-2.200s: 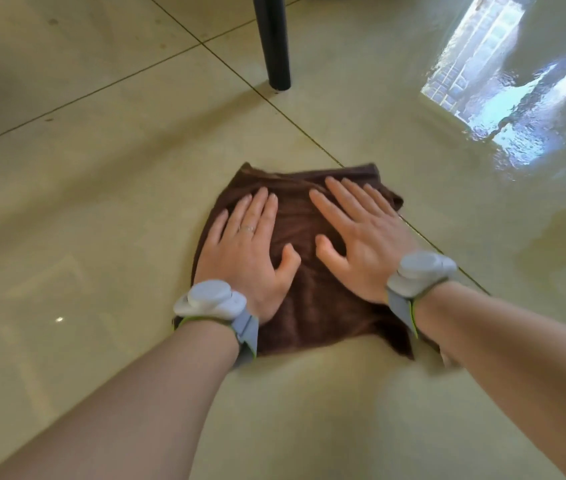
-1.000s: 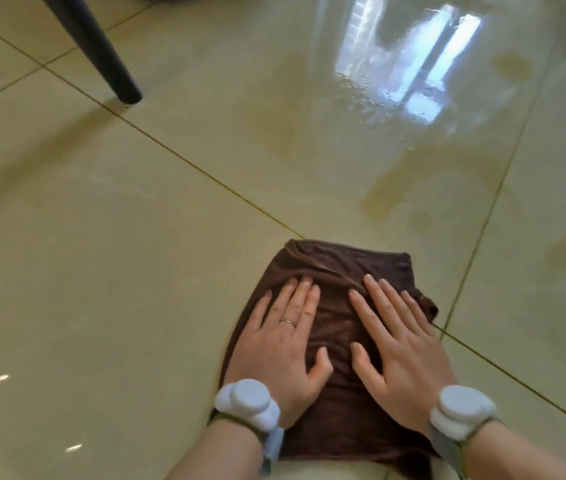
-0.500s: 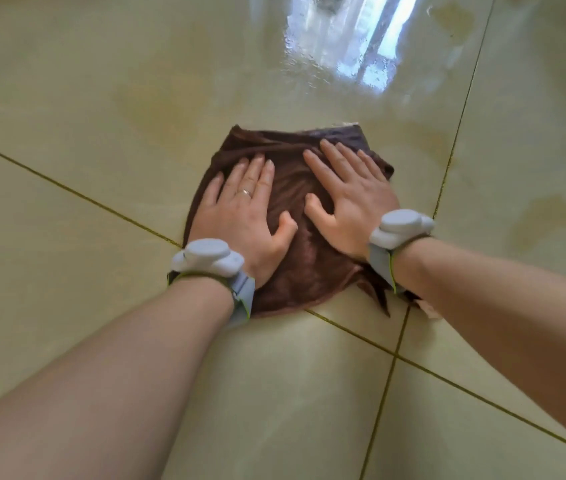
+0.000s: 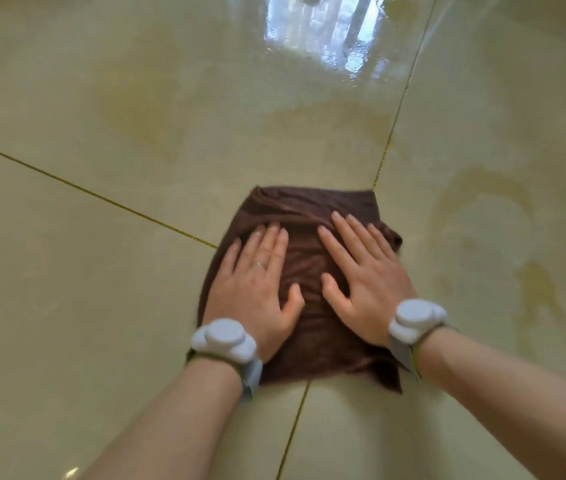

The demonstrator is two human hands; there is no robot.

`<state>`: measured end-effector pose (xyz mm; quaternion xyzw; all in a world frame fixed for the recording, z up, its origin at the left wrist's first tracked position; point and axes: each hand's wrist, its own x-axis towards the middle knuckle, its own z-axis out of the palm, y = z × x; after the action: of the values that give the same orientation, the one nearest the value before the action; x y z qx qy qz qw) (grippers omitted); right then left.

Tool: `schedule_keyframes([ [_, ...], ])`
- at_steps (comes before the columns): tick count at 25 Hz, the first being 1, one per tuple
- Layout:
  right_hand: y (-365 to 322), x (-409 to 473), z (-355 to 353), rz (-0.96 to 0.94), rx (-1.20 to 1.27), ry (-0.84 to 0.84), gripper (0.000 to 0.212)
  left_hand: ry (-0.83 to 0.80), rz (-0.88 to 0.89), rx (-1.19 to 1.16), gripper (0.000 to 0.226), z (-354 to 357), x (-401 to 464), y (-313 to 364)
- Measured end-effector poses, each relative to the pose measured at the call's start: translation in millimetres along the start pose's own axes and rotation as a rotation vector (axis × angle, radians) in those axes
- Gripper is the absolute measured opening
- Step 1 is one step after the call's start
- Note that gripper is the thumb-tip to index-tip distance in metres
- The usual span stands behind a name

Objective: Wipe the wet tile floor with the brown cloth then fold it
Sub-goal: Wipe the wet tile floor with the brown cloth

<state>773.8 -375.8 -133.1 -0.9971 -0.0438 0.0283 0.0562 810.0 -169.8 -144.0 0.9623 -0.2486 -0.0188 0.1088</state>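
The brown cloth [image 4: 309,213] lies flat on the beige tile floor [image 4: 101,306], bunched into a rough rectangle over the crossing of two grout lines. My left hand [image 4: 257,289] presses on its left half with straight fingers, a ring on one of them. My right hand [image 4: 361,278] presses on its right half, fingers spread and pointing away from me. Both wrists carry grey bands. The cloth's middle is partly hidden under my palms.
Wet yellowish smears [image 4: 482,220] spread over the tiles ahead and to the right of the cloth. A bright glossy wet patch [image 4: 326,32] reflects a window at the top. Gold grout lines [image 4: 392,126] cross the floor.
Both hands have slid the cloth back and forth across the tiles, onto the grout crossing and now back toward me. The dark chair leg has left the view.
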Motion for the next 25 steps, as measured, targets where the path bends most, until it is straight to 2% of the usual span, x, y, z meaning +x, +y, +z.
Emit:
schedule_keyframes([
  [7,14,-167,7,0.211,0.038,0.011,0.070,-0.145,0.207,-0.028,0.080,11,-86,93],
  [10,23,-180,11,0.211,0.067,0.049,0.071,-0.171,0.256,-0.019,0.082,13,-86,101],
  [21,165,-63,1,0.366,0.051,0.186,0.069,-0.110,0.237,0.077,0.075,39,92,162],
  [25,192,-20,-4,0.378,0.054,0.220,0.069,-0.092,0.201,0.071,0.073,42,130,173],
])
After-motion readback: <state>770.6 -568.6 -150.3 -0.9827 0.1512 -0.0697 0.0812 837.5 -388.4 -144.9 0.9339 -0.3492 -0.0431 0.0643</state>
